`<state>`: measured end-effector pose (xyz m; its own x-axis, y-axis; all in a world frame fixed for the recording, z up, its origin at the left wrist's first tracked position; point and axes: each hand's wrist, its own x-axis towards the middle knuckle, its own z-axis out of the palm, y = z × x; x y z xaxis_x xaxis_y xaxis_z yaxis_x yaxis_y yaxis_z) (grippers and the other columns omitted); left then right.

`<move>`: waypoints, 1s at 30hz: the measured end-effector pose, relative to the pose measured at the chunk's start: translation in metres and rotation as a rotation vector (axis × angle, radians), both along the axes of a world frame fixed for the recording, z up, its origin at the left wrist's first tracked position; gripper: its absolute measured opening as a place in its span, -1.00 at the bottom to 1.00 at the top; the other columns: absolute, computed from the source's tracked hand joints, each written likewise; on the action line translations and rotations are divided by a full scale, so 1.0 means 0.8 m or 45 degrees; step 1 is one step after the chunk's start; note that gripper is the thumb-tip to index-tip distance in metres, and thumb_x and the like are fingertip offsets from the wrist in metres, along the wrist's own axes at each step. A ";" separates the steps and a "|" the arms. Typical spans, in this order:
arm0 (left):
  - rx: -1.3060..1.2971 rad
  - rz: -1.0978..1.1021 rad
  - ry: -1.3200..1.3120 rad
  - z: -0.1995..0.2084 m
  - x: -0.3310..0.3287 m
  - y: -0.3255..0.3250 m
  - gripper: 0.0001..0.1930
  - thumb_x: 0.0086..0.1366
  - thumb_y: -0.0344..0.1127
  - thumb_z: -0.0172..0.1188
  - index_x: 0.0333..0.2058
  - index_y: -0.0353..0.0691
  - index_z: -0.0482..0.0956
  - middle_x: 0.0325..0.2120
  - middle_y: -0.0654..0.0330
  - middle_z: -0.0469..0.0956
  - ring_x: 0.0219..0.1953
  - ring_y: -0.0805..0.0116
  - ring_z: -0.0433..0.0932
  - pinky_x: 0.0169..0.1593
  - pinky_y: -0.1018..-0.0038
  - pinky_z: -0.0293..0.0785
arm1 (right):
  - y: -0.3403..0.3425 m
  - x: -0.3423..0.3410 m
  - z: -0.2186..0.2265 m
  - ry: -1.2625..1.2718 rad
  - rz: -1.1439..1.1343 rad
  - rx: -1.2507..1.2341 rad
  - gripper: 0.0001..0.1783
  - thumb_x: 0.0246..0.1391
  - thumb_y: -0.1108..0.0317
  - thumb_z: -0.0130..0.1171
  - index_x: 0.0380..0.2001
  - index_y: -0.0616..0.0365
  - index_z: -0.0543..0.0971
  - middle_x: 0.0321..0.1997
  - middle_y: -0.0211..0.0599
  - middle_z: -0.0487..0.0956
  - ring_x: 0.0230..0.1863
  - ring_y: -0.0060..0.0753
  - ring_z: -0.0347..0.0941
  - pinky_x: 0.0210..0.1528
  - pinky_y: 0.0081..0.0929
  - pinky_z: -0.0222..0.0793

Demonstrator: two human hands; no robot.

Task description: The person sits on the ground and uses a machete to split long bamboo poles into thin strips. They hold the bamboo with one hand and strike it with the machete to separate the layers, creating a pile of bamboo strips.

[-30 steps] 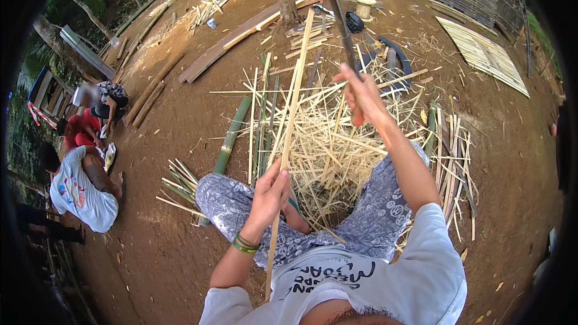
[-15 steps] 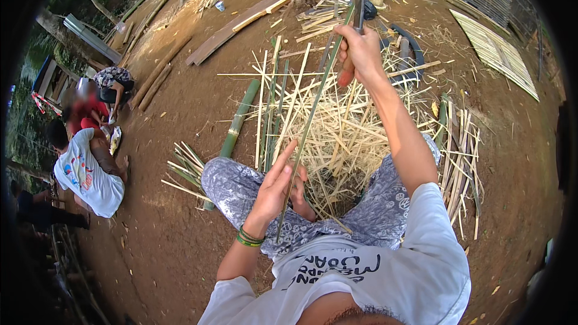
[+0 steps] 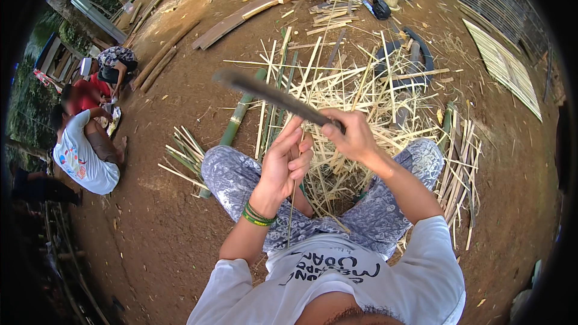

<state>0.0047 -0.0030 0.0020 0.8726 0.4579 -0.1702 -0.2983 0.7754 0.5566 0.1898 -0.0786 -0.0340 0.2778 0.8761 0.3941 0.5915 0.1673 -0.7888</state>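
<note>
My right hand (image 3: 352, 137) grips a machete (image 3: 265, 96) by its handle, its dark blade pointing to the upper left over my left hand. My left hand (image 3: 283, 162) pinches a thin bamboo strip (image 3: 291, 213), which runs from near my lap up past the blade toward the far ground. Both hands are close together above my crossed legs, the blade beside the strip; whether its edge touches the strip I cannot make out. Under and beyond them lies a heap of pale bamboo strips and shavings (image 3: 355, 99).
A green bamboo pole (image 3: 239, 114) lies left of the heap. Bundles of split strips lie by my left knee (image 3: 188, 155) and right knee (image 3: 459, 171). A dark curved tube (image 3: 426, 54) is beyond. Several people sit at the left, one in a white shirt (image 3: 87, 150). A woven panel (image 3: 503, 69) lies right.
My right hand has come down and inward, and the machete has swung from upright to slanting left. My left hand has risen slightly, its fingers now closed round the strip.
</note>
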 end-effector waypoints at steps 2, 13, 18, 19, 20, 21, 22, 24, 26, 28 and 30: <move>-0.061 0.057 0.030 -0.001 0.008 -0.002 -0.49 0.52 -0.33 -0.20 0.40 -0.10 0.08 -0.48 0.32 0.32 -0.70 0.67 0.15 -0.74 0.73 0.08 | -0.006 -0.016 -0.004 -0.090 0.005 0.069 -0.31 0.09 -0.33 0.16 -0.16 0.15 0.65 -0.82 -0.32 0.42 -0.81 -0.33 0.35 -0.70 -0.37 0.17; 0.243 0.088 0.077 -0.001 0.009 -0.020 -0.09 0.37 0.48 -0.48 0.40 -0.15 0.10 -0.60 0.29 0.30 -0.79 0.64 0.06 -0.76 0.71 -0.01 | -0.018 -0.021 0.005 -0.390 -0.031 -0.013 -0.31 0.09 -0.22 0.21 -0.08 0.27 0.59 -0.69 -0.10 0.53 -0.68 -0.10 0.51 -0.57 -0.27 0.37; 0.388 0.075 0.165 0.007 0.003 -0.039 -0.19 0.45 0.36 -0.46 0.40 -0.17 0.09 -0.64 0.38 0.16 -0.78 0.65 0.00 -0.70 0.69 -0.04 | -0.009 -0.008 0.001 -0.373 -0.143 0.163 -0.32 0.05 -0.33 0.18 -0.17 0.12 0.67 -0.72 -0.23 0.55 -0.71 -0.18 0.51 -0.62 -0.32 0.36; 0.427 0.054 0.157 0.006 -0.001 -0.041 -0.22 0.47 0.32 -0.44 0.40 -0.17 0.08 -0.64 0.40 0.14 -0.77 0.65 0.00 -0.69 0.69 -0.05 | -0.008 -0.002 0.006 -0.371 -0.131 0.143 -0.32 0.08 -0.30 0.17 -0.16 0.18 0.66 -0.68 -0.19 0.57 -0.68 -0.17 0.53 -0.60 -0.32 0.39; 0.475 0.058 0.195 0.005 -0.005 -0.044 -0.28 0.50 0.24 -0.41 0.40 -0.16 0.07 -0.64 0.41 0.12 -0.76 0.66 0.00 -0.68 0.69 -0.05 | -0.008 0.003 0.010 -0.369 -0.119 0.122 -0.31 0.12 -0.28 0.15 -0.14 0.23 0.65 -0.64 -0.15 0.60 -0.65 -0.15 0.55 -0.57 -0.33 0.41; 0.523 0.061 0.229 0.006 -0.007 -0.047 -0.33 0.53 0.17 -0.38 0.41 -0.16 0.06 -0.64 0.42 0.10 -0.76 0.66 0.00 -0.68 0.70 -0.06 | -0.008 0.008 0.010 -0.375 -0.134 0.114 -0.29 0.10 -0.31 0.16 -0.16 0.20 0.68 -0.61 -0.17 0.63 -0.64 -0.18 0.57 -0.57 -0.35 0.43; 0.572 0.064 0.263 0.007 -0.010 -0.050 -0.38 0.55 0.09 -0.34 0.41 -0.15 0.06 -0.64 0.43 0.09 -0.75 0.67 0.00 -0.67 0.70 -0.06 | -0.008 0.011 0.011 -0.407 -0.132 0.109 -0.28 0.08 -0.33 0.16 -0.16 0.20 0.68 -0.60 -0.18 0.63 -0.64 -0.19 0.57 -0.56 -0.34 0.43; 0.567 0.073 0.270 0.008 -0.015 -0.052 -0.47 0.56 -0.19 -0.19 0.42 -0.13 0.03 -0.66 0.47 0.07 -0.72 0.69 0.00 -0.64 0.70 -0.06 | -0.008 0.014 0.014 -0.469 -0.126 0.102 -0.26 0.05 -0.36 0.18 -0.16 0.19 0.68 -0.59 -0.19 0.64 -0.63 -0.21 0.58 -0.56 -0.34 0.44; 0.638 0.051 0.274 0.002 -0.022 -0.048 -0.46 0.54 -0.31 -0.14 0.43 -0.11 0.02 -0.67 0.50 0.05 -0.70 0.70 0.02 -0.61 0.69 -0.03 | -0.004 0.015 0.017 -0.558 -0.161 0.214 -0.26 0.00 -0.40 0.19 -0.21 0.14 0.69 -0.65 -0.27 0.61 -0.69 -0.27 0.53 -0.62 -0.38 0.34; 0.622 0.028 0.274 0.010 -0.025 -0.050 -0.44 0.54 -0.35 -0.13 0.44 -0.12 -0.02 -0.69 0.51 0.06 -0.70 0.71 0.03 -0.62 0.69 -0.02 | 0.002 0.017 0.013 -0.645 -0.203 0.383 -0.30 -0.03 -0.43 0.19 -0.28 0.04 0.72 -0.75 -0.38 0.56 -0.79 -0.34 0.44 -0.73 -0.41 0.16; 0.648 0.022 0.274 0.011 -0.032 -0.054 -0.44 0.54 -0.36 -0.14 0.44 -0.14 -0.02 -0.68 0.52 0.07 -0.70 0.71 0.03 -0.62 0.69 -0.02 | 0.005 0.028 0.018 -0.556 -0.280 0.268 -0.26 0.04 -0.45 0.10 -0.25 0.06 0.72 -0.79 -0.39 0.49 -0.81 -0.42 0.35 -0.72 -0.36 0.14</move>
